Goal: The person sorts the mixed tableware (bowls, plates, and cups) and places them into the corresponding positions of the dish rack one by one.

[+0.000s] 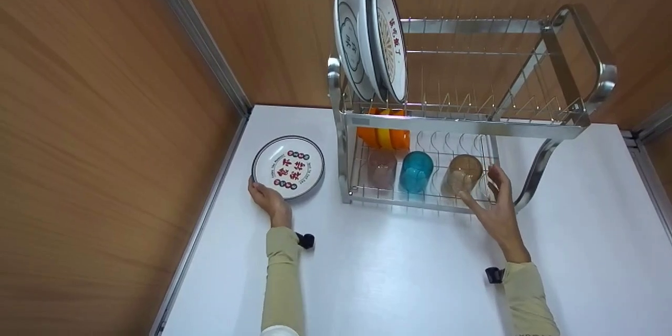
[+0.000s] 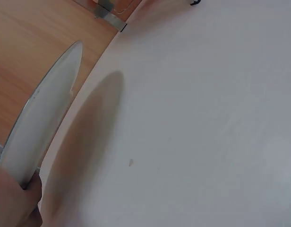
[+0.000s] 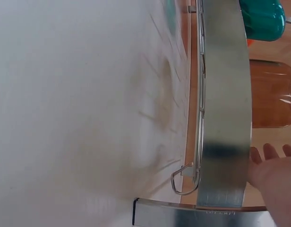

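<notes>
At the left, my left hand grips the near-left edge of a white plate with a dark rim and red lettering. The left wrist view shows the plate edge-on, raised off the white table, its shadow beside it. My right hand reaches over the front right of the metal dish rack, thumb and fingers spread beside an amber glass. In the right wrist view, the fingertips of the right hand are just short of this amber glass, which stands upside down.
A teal glass and a pinkish glass share the lower tier with orange cups behind. Several plates stand upright at the upper tier's left. Wooden panels enclose the table.
</notes>
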### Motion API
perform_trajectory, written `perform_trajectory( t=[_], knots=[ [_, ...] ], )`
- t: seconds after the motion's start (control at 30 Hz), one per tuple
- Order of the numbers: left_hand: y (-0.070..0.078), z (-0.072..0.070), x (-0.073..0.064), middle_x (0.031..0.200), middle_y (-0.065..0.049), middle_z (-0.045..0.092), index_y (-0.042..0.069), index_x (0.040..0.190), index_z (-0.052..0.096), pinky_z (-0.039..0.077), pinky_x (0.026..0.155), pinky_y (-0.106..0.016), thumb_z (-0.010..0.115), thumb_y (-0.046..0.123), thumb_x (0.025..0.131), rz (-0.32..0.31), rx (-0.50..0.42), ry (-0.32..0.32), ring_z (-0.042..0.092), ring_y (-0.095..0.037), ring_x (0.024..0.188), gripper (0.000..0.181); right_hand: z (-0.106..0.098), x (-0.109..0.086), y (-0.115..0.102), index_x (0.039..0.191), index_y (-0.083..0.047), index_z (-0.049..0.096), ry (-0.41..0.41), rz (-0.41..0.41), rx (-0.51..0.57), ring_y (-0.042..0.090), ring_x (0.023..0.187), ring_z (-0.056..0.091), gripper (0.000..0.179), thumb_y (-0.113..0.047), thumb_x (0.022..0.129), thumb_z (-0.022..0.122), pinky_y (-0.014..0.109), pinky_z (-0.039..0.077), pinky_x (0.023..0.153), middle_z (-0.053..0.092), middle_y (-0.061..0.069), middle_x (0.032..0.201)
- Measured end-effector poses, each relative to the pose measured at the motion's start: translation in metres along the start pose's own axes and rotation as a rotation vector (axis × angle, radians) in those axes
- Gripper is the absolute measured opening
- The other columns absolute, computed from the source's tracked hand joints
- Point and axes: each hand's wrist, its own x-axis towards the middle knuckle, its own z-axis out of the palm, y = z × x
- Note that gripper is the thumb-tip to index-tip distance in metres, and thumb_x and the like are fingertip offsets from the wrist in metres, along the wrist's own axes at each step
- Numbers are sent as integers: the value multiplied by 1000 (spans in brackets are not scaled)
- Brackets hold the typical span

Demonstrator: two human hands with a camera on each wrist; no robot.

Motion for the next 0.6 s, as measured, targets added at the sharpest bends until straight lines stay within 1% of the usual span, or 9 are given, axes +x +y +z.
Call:
perform_trajectory(
  t=[0.1,0.2,0.33,0.4,0.43,0.5,0.6],
  knots=[
    [5,-7,-7,166,-8,31,9,161,26,26,120,-21,25,24,114,-19,-13,-6,27,-19,153,50,-2,-8,-2,159,-4,21,36,-7,17,29,148,30,91,-6,89,79,36,28,123,31,12,160],
    [10,-13,-13,166,-6,32,11,162,26,27,120,-21,24,26,114,-35,2,-6,28,-18,153,50,-2,-18,-8,154,2,29,80,-43,50,28,142,38,80,4,89,75,30,33,119,40,12,152],
    [17,-21,-21,164,-4,36,14,162,27,33,116,-20,26,29,114,-60,7,10,34,-17,150,51,1,-31,-25,144,12,39,109,-108,85,33,131,47,64,11,89,71,28,40,113,49,9,139],
    [20,-26,-26,162,-4,38,15,162,28,35,115,-20,26,30,114,-55,-7,7,36,-17,148,50,2,-36,-34,140,15,41,105,-132,94,35,127,49,59,12,89,70,28,42,111,50,8,135],
    [21,-28,-29,161,-4,40,15,161,29,37,114,-21,26,30,114,-52,-13,4,38,-17,147,50,3,-38,-38,139,15,43,101,-142,100,36,126,50,57,13,89,70,28,43,110,51,9,133],
    [23,-31,-33,159,-4,43,16,160,31,39,112,-22,27,30,114,-39,-12,-4,42,-17,145,49,3,-43,-42,137,16,45,95,-157,103,35,124,51,54,13,89,70,28,44,108,52,15,132],
    [27,-37,-41,155,-3,47,19,159,34,45,109,-24,28,33,113,-41,1,-13,48,-17,140,48,5,-48,-43,134,17,47,88,-171,108,35,121,52,51,14,89,70,27,45,106,51,25,130]
  ],
)
